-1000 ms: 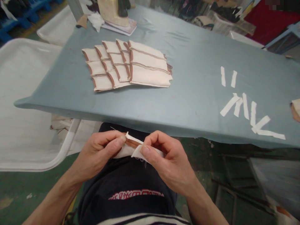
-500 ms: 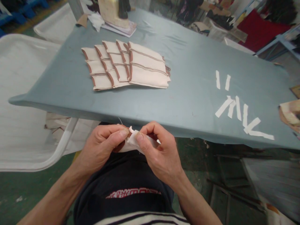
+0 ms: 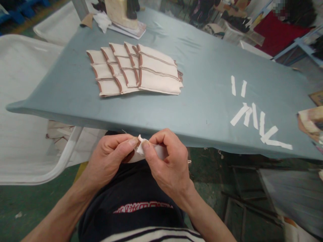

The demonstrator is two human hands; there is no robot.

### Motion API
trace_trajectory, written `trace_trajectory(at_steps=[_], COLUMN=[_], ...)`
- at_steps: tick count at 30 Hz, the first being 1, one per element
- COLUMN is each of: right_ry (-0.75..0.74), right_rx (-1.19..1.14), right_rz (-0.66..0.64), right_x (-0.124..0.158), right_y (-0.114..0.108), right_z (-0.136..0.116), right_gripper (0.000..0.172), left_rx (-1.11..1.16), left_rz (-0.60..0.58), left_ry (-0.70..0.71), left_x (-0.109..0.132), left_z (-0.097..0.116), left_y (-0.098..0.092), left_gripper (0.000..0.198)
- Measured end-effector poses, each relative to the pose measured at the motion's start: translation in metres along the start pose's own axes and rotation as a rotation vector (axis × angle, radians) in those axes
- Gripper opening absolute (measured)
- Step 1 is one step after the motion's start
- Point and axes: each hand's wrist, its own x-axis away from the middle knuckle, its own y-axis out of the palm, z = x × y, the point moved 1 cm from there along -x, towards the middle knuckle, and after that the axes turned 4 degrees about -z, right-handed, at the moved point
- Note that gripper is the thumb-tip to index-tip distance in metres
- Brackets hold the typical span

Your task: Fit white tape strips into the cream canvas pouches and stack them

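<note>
Just in front of the table's near edge, my left hand (image 3: pixel 114 153) pinches one end of a cream fabric piece with brown trim (image 3: pixel 137 156). My right hand (image 3: pixel 168 156) grips the same piece a little to the right, thumb pressed down on it. A small white folded tip (image 3: pixel 140 137) sticks up between the two thumbs. A thin loose thread shows above my left fingers. Much of the piece is hidden behind my hands. On the table lies an overlapping stack of cream panels with brown edges (image 3: pixel 158 69).
Several white strips (image 3: pixel 256 116) lie on the right of the blue-green covered table (image 3: pixel 202 94). White plastic bins (image 3: pixel 22 101) stand at the left, one with fabric pieces inside. A yellowish object on papers (image 3: pixel 121 15) sits at the back. Metal frames (image 3: pixel 242 208) are at lower right.
My right thumb has shifted slightly left along the fabric, nearer my left fingers. The loose thread leans further left. The stack and strips lie as before.
</note>
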Motion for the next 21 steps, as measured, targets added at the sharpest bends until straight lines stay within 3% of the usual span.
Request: trace_trajectory(at_steps=[11,21], right_ry=[-0.008,-0.052], right_rx=[0.007,0.023], right_rz=[0.048,0.161], right_x=[0.000,0.007], right_y=[0.007,0.035], right_z=[0.003,0.019], right_gripper=[0.024,0.026], left_rx=[0.055,0.070], left_rz=[-0.001,0.065], left_ry=[0.004,0.004], left_x=[-0.002,-0.007], left_z=[-0.014,-0.012], left_y=[0.000,0.002], left_gripper=[0.053,0.053])
